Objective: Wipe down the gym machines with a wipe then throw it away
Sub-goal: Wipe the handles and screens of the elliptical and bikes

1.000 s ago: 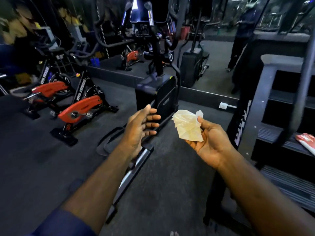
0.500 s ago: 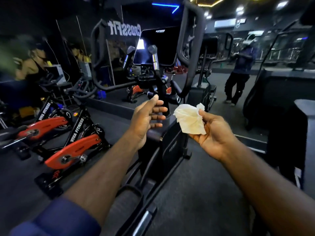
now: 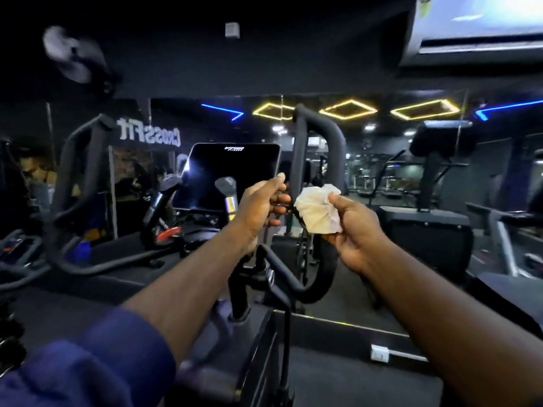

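Looks higher than half a second ago: drops the red spin bikes once at 8 o'clock, takes in black ceiling point(image 3: 264, 54) at 12. Stands closer to the elliptical machine point(image 3: 249, 333), its looped handle point(image 3: 299, 148) now dead centre, dark console screen point(image 3: 232, 174) just at 9 o'clock of it. Brings the left hand point(image 3: 258, 207) nearer that handle's upright, fingers relaxed and holding nothing; cannot tell whether touching. Grips the crumpled white wipe point(image 3: 318, 211) in the right hand point(image 3: 355, 230), as before, now just at 3 o'clock of the bar. Shows dark floor point(image 3: 338, 377) at 6 o'clock. Shows, round the room, an air conditioner point(image 3: 476, 24) at 2 o'clock, a treadmill point(image 3: 435, 230) at 3, mirrored CrossFit lettering point(image 3: 148, 136) at 10, a blurred wall fan point(image 3: 70, 54) at 11, yellow diamond lights point(image 3: 348, 109) at 1.
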Tool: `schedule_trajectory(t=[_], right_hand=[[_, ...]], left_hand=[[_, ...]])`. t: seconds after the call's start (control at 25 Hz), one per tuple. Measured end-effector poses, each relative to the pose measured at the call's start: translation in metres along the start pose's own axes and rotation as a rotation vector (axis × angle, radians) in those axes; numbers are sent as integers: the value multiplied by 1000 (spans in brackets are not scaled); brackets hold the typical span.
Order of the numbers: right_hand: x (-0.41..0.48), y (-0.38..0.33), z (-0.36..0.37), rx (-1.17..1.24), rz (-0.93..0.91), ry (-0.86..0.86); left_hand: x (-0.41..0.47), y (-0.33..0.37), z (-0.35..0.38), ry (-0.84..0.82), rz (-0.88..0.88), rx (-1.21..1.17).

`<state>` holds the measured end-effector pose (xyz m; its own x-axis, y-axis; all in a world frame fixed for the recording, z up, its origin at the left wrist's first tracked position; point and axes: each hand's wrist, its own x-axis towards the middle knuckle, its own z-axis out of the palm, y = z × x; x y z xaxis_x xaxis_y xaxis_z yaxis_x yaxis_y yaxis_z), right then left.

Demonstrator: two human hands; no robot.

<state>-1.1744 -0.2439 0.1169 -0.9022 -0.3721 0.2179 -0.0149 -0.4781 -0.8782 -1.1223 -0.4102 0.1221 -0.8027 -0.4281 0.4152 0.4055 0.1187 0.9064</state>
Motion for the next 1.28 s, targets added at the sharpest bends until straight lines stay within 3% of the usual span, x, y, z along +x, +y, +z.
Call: schedule_trajectory(t=[0.2,0.36,0.48,0.56,0.6,0.64,0.68,0.72,0.88,1.0,1.16,1.28], right_hand=[[96,-44,40,-30,-191,55],[173,-75,80,-77,-542,194],[219,-107,105,-378,-946,405],[251,-125,113,-754,-1367,279],[270,-133,116,-1111,-1511,119],[287,-139,117,-1495,-1508,-59],[298,-140,117,-1802,-1358,-215],[301,-140,119,-1958,-1168,-318],[305,-147,123,-1808,-882,-314],[303,-151,130,-1878,-741,-324],[307,-152,135,-1746,-657,-280],[313,-147,134,-1692,-708,-195]], left_hand=[[107,13,5,-32,102,-12],[180,29,18,-25,132,-5],[218,44,35,-29,85,-49],[241,49,51,-13,49,-64],[248,48,59,-7,41,-76],[251,42,66,-14,43,-103],[251,34,71,-25,57,-126],[250,26,72,-30,80,-140],[251,14,72,-23,131,-125],[247,16,71,-40,145,-95],[243,13,71,-21,171,-40],[241,16,72,1,206,-9]])
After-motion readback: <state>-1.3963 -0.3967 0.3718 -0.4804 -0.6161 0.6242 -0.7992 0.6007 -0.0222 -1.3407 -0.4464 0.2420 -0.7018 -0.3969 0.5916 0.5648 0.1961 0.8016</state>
